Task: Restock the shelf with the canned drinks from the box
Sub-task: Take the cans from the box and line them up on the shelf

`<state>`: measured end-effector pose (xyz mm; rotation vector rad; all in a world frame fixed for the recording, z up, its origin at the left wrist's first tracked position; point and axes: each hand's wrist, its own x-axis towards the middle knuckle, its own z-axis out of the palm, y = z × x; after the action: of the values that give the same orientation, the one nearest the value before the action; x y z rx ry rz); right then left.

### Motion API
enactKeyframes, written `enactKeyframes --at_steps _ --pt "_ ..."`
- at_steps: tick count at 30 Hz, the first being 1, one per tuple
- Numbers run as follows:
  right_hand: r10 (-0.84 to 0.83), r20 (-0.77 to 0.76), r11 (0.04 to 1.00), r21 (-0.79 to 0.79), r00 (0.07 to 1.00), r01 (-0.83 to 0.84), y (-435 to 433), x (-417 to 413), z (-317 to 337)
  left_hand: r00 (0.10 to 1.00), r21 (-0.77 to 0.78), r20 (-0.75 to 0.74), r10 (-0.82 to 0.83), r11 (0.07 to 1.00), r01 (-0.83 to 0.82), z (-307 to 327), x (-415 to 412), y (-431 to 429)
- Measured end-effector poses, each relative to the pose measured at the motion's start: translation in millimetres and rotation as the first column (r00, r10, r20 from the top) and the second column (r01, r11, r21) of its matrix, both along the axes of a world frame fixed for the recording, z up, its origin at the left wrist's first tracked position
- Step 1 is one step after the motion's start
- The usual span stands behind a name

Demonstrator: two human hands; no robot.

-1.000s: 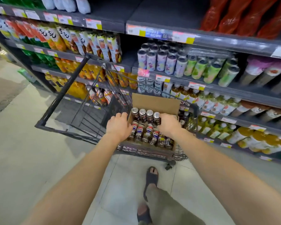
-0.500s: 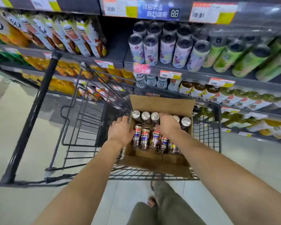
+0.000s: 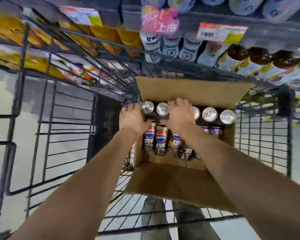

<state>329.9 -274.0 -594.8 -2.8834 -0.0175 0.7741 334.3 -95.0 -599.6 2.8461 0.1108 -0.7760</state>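
Note:
An open cardboard box (image 3: 189, 90) sits in a black wire cart (image 3: 260, 135). Inside, a back row of upright cans (image 3: 210, 114) shows silver tops. In front of them, dark cola cans (image 3: 160, 139) lie on their sides. My left hand (image 3: 133, 118) is at the box's left wall, fingers outside and thumb inside beside the leftmost upright can. My right hand (image 3: 178, 113) covers an upright can in the middle of the row, with fingers curled over its top and the thumb at its side. That can is mostly hidden.
Shelves (image 3: 249, 35) of bottles and cans rise right behind the cart, with price tags and a pink label (image 3: 160, 21) on the edge. Orange drink packs (image 3: 42, 37) fill the shelves at left. The cart's handle frame (image 3: 12, 118) stands at left. My legs show below the cart.
The view has dropped closer over the box. My right hand slid left onto the middle of the upright row. My left hand stayed at the box's left wall.

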Motion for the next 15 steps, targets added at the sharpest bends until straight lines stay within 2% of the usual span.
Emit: enactKeyframes --at_steps 7,9,12,15 --pt "-0.04 0.204 0.985 -0.155 0.978 0.072 21 -9 -43 0.991 -0.052 0.13 0.008 0.999 -0.001 -58 7 6" --pt "-0.07 0.245 0.982 -0.152 0.967 0.11 25 -9 -51 0.983 -0.095 0.177 0.056 0.995 -0.04 -66 7 4" --pt "-0.127 0.359 0.98 -0.096 0.925 0.172 26 -10 -61 0.951 -0.247 0.221 0.216 0.956 -0.159 -78 6 3" --pt "-0.172 0.42 0.98 -0.017 0.891 0.197 23 -14 -67 0.933 -0.328 0.255 0.254 0.93 -0.164 -85 3 4"
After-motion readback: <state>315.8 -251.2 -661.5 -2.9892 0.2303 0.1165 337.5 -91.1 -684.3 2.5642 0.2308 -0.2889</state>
